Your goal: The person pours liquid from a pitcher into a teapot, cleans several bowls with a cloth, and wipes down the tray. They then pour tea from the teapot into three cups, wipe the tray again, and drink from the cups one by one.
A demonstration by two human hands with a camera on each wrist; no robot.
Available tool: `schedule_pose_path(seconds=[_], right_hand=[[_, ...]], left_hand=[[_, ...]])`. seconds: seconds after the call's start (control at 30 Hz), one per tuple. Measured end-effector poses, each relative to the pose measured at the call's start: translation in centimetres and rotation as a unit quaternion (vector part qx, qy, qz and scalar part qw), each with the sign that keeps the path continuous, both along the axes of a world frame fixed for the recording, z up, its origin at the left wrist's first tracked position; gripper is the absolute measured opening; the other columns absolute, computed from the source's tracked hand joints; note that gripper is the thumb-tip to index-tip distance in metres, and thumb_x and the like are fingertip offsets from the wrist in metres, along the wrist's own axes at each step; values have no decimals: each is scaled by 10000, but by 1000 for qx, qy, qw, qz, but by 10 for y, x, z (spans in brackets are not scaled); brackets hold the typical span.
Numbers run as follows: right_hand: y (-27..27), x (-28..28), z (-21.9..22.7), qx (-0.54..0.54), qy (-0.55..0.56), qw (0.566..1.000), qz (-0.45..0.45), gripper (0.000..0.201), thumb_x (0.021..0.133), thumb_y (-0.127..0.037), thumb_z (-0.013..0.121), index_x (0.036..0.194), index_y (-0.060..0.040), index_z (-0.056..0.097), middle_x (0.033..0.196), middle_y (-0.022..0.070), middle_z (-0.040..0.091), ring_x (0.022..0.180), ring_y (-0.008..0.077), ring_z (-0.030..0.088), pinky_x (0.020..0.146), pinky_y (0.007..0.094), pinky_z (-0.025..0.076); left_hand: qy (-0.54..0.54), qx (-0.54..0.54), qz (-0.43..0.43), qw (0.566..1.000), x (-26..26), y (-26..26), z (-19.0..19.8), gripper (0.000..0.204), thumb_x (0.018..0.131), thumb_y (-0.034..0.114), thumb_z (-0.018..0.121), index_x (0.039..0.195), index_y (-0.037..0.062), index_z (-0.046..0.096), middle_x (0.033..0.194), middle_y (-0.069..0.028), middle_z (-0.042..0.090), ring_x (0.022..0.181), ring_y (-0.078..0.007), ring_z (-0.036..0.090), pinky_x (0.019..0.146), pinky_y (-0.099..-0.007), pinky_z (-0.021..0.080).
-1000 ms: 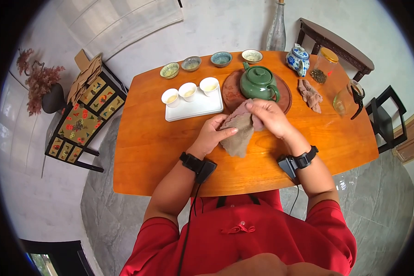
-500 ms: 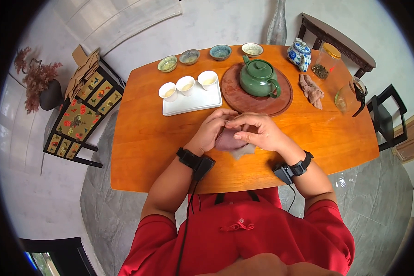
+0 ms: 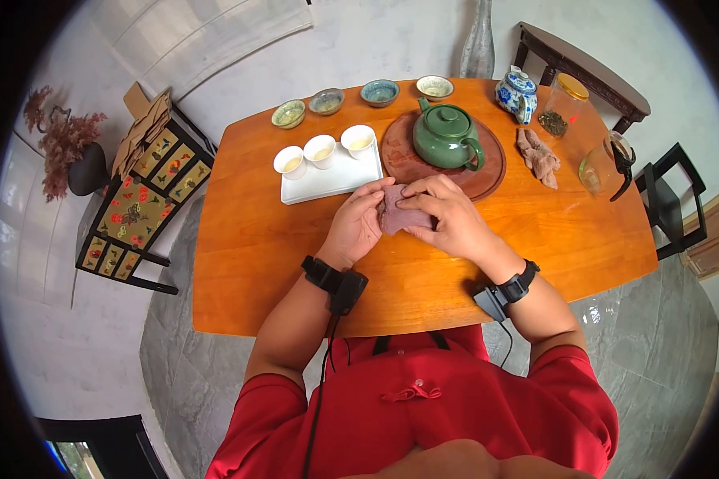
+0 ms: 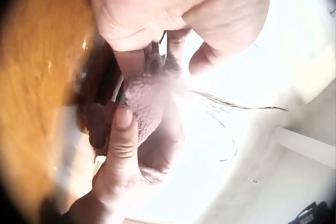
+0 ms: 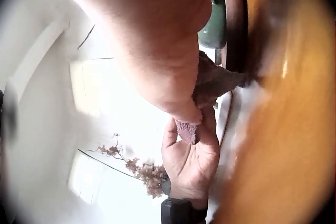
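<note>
In front of me, close over the table, a mauve cloth (image 3: 402, 209) is bunched small between my two hands. My right hand (image 3: 449, 217) pinches it, its thumb pressed on the fabric in the left wrist view. Palm turned up, my left hand (image 3: 353, 223) supports the cloth along its fingers, the thumb apart from it in the left wrist view. A darker part of the fabric (image 5: 212, 82) hangs out on the table side in the right wrist view. Just beyond my hands, a green teapot (image 3: 446, 144) stands on a round reddish-brown board (image 3: 487, 180).
At left, a white tray (image 3: 327, 186) bears three white cups with pale liquid. Several glazed bowls (image 3: 379, 93) line the back edge. On the right are a crumpled pink cloth (image 3: 539, 158), a blue-and-white pot (image 3: 517, 96), a jar with a yellow lid (image 3: 563, 104) and a glass pitcher (image 3: 607, 166).
The cloth was spread out between both hands by the teapot, then drawn nearer and folded with its grey side tucked in. My left hand has turned its palm up and its fingers have straightened.
</note>
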State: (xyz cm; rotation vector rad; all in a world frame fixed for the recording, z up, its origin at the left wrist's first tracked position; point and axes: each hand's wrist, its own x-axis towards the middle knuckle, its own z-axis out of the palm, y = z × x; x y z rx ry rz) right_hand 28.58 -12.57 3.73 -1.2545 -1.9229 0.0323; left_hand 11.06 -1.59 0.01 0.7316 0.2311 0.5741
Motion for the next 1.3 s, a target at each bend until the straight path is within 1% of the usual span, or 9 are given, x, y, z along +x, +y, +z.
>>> schedule_pose_path(seconds=[0.23, 0.33, 0.67, 0.8, 0.97, 1.03, 1.07, 1.2, 1.3], right_hand=[[3, 7, -13, -44, 170, 984, 36, 181, 782, -87, 719, 943, -49, 643, 863, 55, 638, 833, 188, 576, 746, 302, 461], [-3, 11, -9, -270, 484, 830, 56, 71, 928, -106, 598, 965, -46, 606, 827, -33, 610, 707, 12, 510, 626, 167, 407], [3, 16, -10, -147, 578, 789, 148, 123, 908, -23, 587, 1030, -31, 572, 928, -4, 635, 860, 48, 562, 765, 214, 448], [1, 13, 0, -127, 466, 872, 82, 255, 847, 18, 654, 1086, -40, 585, 939, -8, 630, 868, 49, 558, 769, 218, 460], [4, 16, -8, -191, 450, 872, 28, 169, 837, -21, 690, 998, -29, 639, 944, 5, 617, 798, 59, 573, 665, 213, 479], [4, 14, -4, -16, 376, 926, 17, 135, 827, -13, 699, 952, -18, 648, 899, 13, 625, 763, 67, 585, 668, 220, 489], [3, 15, 0, -16, 375, 927, 17, 135, 827, -13, 699, 952, -18, 648, 899, 13, 625, 763, 67, 585, 668, 220, 489], [-3, 25, 6, -127, 363, 917, 109, 115, 811, -10, 712, 912, -18, 659, 888, 24, 639, 786, 87, 599, 707, 231, 494], [-5, 43, 6, -292, 302, 896, 142, 132, 801, -35, 728, 917, -18, 669, 855, 25, 657, 795, 90, 609, 698, 229, 491]], left_hand=[[17, 128, 25, 991, 3, 2, -15, 322, 934, 55, 535, 1251, 8, 510, 1206, -122, 574, 1086, -182, 573, 915, -322, 488], [60, 156, 36, 985, 3, -2, -12, 359, 907, 92, 610, 1242, 2, 519, 1195, -98, 576, 1071, -152, 567, 906, -297, 475], [150, 283, -21, 947, -3, -7, -2, 324, 866, 116, 672, 1143, -25, 583, 1024, -28, 631, 943, -98, 578, 850, -262, 473], [127, 262, 10, 957, -5, -2, -4, 333, 865, 55, 648, 1179, -14, 563, 1071, -56, 630, 982, -133, 588, 885, -276, 458], [78, 202, 124, 968, -9, -2, 9, 221, 832, 73, 698, 1027, -7, 631, 1007, -50, 647, 921, -121, 593, 826, -267, 483], [148, 472, 314, 810, -11, 0, 13, 161, 807, 53, 714, 946, -3, 657, 984, -69, 644, 930, -145, 597, 825, -266, 483], [30, 499, 328, 802, -7, 2, 12, 126, 792, 38, 720, 899, -1, 668, 972, -80, 633, 935, -157, 597, 822, -263, 476], [87, 527, 236, 812, -23, 8, 16, 137, 815, -15, 664, 949, 10, 649, 965, -68, 590, 985, -165, 576, 821, -257, 471], [133, 455, 19, 880, -31, 16, 18, 160, 778, -1, 703, 927, 7, 645, 957, -60, 584, 967, -147, 572, 766, -247, 463]])
